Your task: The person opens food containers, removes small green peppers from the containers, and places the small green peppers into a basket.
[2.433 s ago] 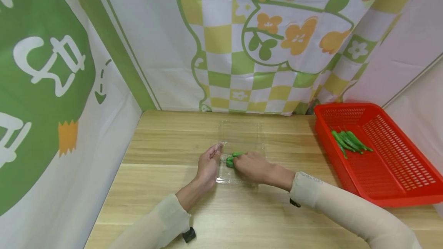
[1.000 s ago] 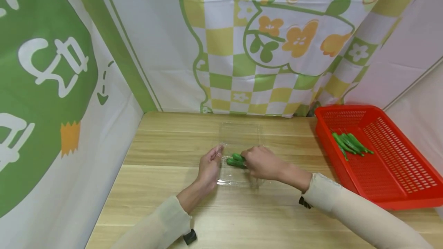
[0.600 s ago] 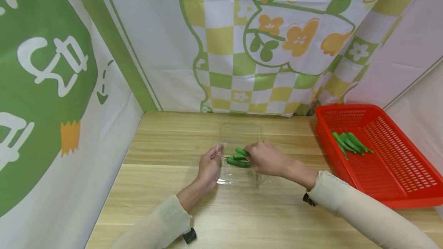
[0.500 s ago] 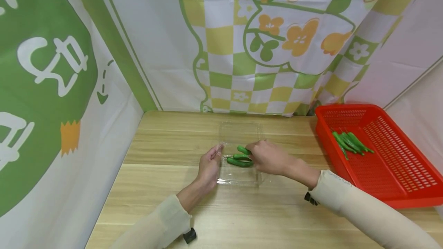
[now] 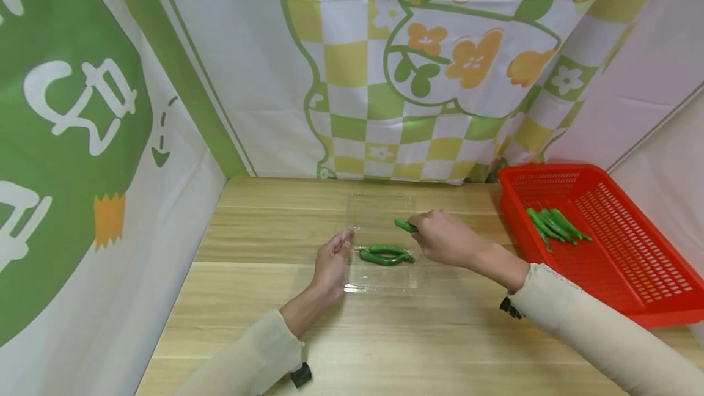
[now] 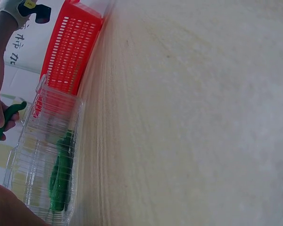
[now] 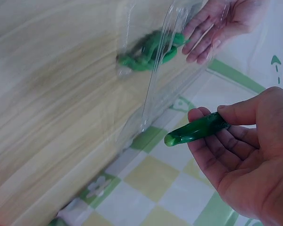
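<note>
A clear plastic clamshell box (image 5: 381, 278) lies opened out on the table, its lid toward the back. My left hand (image 5: 330, 264) rests along the box's left side; the right wrist view shows its fingers (image 7: 197, 40) fairly straight against the plastic. Two green chili peppers (image 5: 387, 255) lie side by side across the box's base. Above the box's right side, my right hand (image 5: 448, 240) pinches another green chili pepper (image 7: 198, 129) between thumb and fingers. That pepper's blunt end sticks out to the left; its thin end is clearer in the left wrist view.
A red perforated basket (image 5: 616, 280) stands at the table's right, with several green chili peppers (image 5: 555, 225) near its back left. The wooden table (image 5: 264, 225) meets a patterned cloth (image 5: 352, 66) at the back and a cloth wall on the left.
My right hand has drawn one pepper up and to the right, out from the others, which now show in full in the box. My left hand has stayed at the box's side.
</note>
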